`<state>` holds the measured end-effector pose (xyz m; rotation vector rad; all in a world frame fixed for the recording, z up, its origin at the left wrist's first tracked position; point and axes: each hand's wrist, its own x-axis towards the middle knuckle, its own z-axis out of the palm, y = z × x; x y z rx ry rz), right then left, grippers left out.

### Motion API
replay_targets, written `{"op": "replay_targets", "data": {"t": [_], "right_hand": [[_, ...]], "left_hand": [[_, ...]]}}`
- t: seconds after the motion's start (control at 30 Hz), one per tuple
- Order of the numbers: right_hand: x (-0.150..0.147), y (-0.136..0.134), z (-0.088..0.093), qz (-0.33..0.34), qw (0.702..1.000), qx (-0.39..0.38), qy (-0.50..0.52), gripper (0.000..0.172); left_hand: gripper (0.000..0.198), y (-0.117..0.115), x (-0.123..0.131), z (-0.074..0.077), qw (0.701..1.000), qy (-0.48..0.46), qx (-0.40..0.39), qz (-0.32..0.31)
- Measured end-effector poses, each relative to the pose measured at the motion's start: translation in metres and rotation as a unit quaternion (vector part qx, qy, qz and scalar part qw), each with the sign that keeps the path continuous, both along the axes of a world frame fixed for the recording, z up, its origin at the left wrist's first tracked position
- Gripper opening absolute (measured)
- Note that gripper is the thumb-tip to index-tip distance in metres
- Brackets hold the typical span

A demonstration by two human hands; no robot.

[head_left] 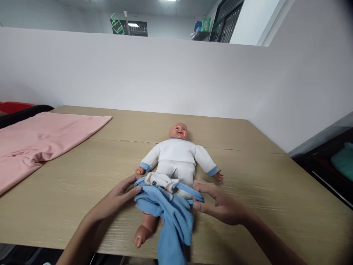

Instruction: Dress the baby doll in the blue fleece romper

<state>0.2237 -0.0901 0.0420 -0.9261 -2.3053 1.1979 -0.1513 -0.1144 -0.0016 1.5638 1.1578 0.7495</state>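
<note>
A baby doll [178,151] lies on its back on the table, head away from me, in a white top with blue cuffs. Over its legs is a blue baby garment [171,209] of soft cloth with a white animal-face patch. The doll's bare foot [142,235] sticks out below the cloth on the left; its other foot is hidden. My left hand [124,193] is closed on the garment's left edge, thumb on top. At the opposite side my right hand [219,204] pinches the garment's blue edge between thumb and fingers, beside the doll's hip.
A pink cloth [52,138] is spread over the left part of the wooden table [91,184]. Behind the table rises a white wall [154,77]. Dark containers stand off both table sides, with red material [16,106] at left and green material [343,162] at right.
</note>
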Motion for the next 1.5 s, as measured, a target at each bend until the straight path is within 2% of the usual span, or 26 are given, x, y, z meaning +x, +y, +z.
{"op": "replay_targets", "data": {"t": [0.1, 0.17, 0.27, 0.33, 0.4, 0.5, 0.6, 0.73, 0.87, 0.93, 1.0, 1.07, 1.13, 1.2, 1.27, 1.33, 1.43, 1.5], "right_hand": [[-0.001, -0.011, -0.002, 0.002, 0.999, -0.047, 0.027, 0.029], [-0.006, -0.019, -0.002, -0.021, 0.998, -0.058, 0.002, 0.029], [-0.016, -0.028, -0.003, -0.045, 0.995, -0.068, -0.064, 0.047], [-0.021, -0.030, -0.003, -0.036, 0.993, -0.063, -0.096, 0.039], [-0.023, -0.033, -0.004, -0.039, 0.995, -0.016, -0.092, 0.027], [-0.023, -0.037, -0.008, -0.062, 0.997, 0.040, -0.022, 0.017], [-0.021, -0.041, -0.016, -0.109, 0.993, 0.003, 0.040, 0.031], [-0.019, -0.041, -0.019, -0.166, 0.978, -0.061, 0.108, 0.049], [-0.009, -0.036, -0.008, -0.101, 0.991, -0.085, -0.013, 0.052], [-0.002, -0.035, -0.002, -0.060, 0.994, -0.079, -0.044, 0.053], [0.002, -0.035, -0.001, -0.035, 0.997, -0.069, -0.020, 0.050], [0.004, -0.034, -0.004, -0.041, 0.995, -0.084, 0.024, 0.050], [0.003, -0.032, -0.011, -0.060, 0.987, -0.132, 0.072, 0.056], [0.001, -0.028, -0.018, -0.079, 0.973, -0.181, 0.119, 0.060], [-0.001, -0.025, -0.020, -0.079, 0.965, -0.207, 0.140, 0.060], [-0.002, -0.022, -0.017, -0.039, 0.964, -0.226, 0.131, 0.060], [0.001, -0.021, -0.006, 0.039, 0.967, -0.241, 0.078, 0.057], [0.002, -0.023, -0.003, 0.052, 0.966, -0.245, 0.066, 0.051]], "left_hand": [[0.061, 0.005, 0.011, 0.009, 0.996, 0.065, 0.054, 0.031], [0.074, 0.009, 0.022, 0.019, 0.989, 0.108, 0.098, 0.017], [0.098, 0.019, 0.042, 0.039, 0.976, 0.158, 0.142, -0.052], [0.109, 0.027, 0.053, 0.052, 0.966, 0.188, 0.145, -0.105], [0.116, 0.034, 0.061, 0.063, 0.956, 0.213, 0.146, -0.138], [0.120, 0.044, 0.072, 0.075, 0.942, 0.219, 0.185, -0.172], [0.108, 0.055, 0.086, 0.081, 0.929, 0.202, 0.201, -0.237], [0.059, 0.072, 0.099, 0.075, 0.919, 0.166, 0.091, -0.345], [0.034, 0.081, 0.096, 0.060, 0.933, 0.049, 0.043, -0.354], [0.031, 0.079, 0.092, 0.055, 0.936, 0.011, 0.037, -0.349], [0.032, 0.075, 0.092, 0.051, 0.937, 0.004, 0.031, -0.348], [0.036, 0.072, 0.093, 0.047, 0.944, 0.007, 0.024, -0.330], [0.049, 0.073, 0.096, 0.044, 0.943, -0.003, -0.001, -0.332], [0.067, 0.075, 0.098, 0.041, 0.922, -0.031, -0.055, -0.381], [0.076, 0.078, 0.098, 0.038, 0.887, -0.044, -0.116, -0.445], [0.072, 0.080, 0.098, 0.035, 0.873, -0.034, -0.142, -0.466], [0.064, 0.081, 0.097, 0.031, 0.888, -0.029, -0.112, -0.446], [0.053, 0.080, 0.097, 0.029, 0.893, -0.052, -0.092, -0.436]]}}
